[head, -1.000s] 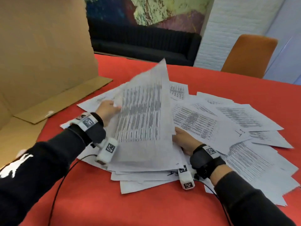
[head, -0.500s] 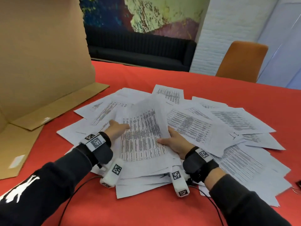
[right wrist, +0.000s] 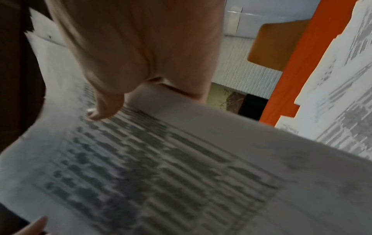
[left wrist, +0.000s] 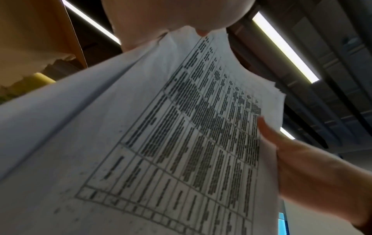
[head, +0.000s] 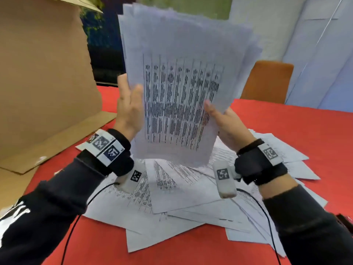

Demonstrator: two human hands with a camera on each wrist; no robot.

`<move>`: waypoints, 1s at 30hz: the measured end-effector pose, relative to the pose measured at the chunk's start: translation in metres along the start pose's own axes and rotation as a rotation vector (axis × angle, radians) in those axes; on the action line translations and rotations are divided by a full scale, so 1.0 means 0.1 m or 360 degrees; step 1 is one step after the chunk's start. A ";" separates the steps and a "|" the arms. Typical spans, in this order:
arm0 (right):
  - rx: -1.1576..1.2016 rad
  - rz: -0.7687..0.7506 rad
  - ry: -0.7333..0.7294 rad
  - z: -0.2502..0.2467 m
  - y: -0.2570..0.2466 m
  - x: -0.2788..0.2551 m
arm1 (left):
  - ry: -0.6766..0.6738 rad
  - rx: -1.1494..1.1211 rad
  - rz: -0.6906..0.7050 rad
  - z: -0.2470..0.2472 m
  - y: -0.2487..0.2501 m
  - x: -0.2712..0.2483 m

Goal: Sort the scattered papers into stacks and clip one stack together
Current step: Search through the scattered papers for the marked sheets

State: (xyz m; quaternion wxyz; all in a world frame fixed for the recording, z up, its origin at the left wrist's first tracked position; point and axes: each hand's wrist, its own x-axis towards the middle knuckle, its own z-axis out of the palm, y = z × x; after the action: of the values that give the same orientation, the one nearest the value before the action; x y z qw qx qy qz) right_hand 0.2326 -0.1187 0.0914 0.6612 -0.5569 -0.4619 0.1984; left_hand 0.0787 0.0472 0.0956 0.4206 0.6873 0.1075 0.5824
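Note:
A stack of printed papers [head: 181, 83] stands upright in the air above the table, its table of text facing me. My left hand [head: 129, 109] holds its left edge, thumb on the front and fingers behind. My right hand [head: 223, 121] holds the right edge the same way. Below lie the scattered papers [head: 181, 197], overlapping in a loose pile on the red table [head: 286, 121]. In the left wrist view the stack [left wrist: 161, 127] fills the frame, with the right hand [left wrist: 292, 151] at its far edge. The right wrist view shows my right thumb [right wrist: 100, 109] pressed on the top sheet [right wrist: 161, 167].
A large open cardboard box [head: 38, 73] stands at the left, its flap lying on the table. An orange chair [head: 267, 81] is beyond the far edge. A small black object [head: 345, 220] lies at the right edge. Wrist cables trail over the near papers.
Half a second ago both hands lay on the pile squaring sheets together. Now they have raised a gathered stack off the pile and hold it upright in front of me.

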 end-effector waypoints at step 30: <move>0.0220 -0.0096 0.0560 0.07 0.32 0.25 | 0.0567 -0.0288 -0.0010 0.32 -0.30 -0.11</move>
State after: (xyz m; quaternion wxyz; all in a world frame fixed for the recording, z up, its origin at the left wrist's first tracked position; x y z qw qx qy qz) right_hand 0.2471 -0.0855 0.0718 0.7741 -0.5221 -0.3409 0.1095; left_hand 0.1137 0.0441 0.0680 0.4569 0.5322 0.1296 0.7008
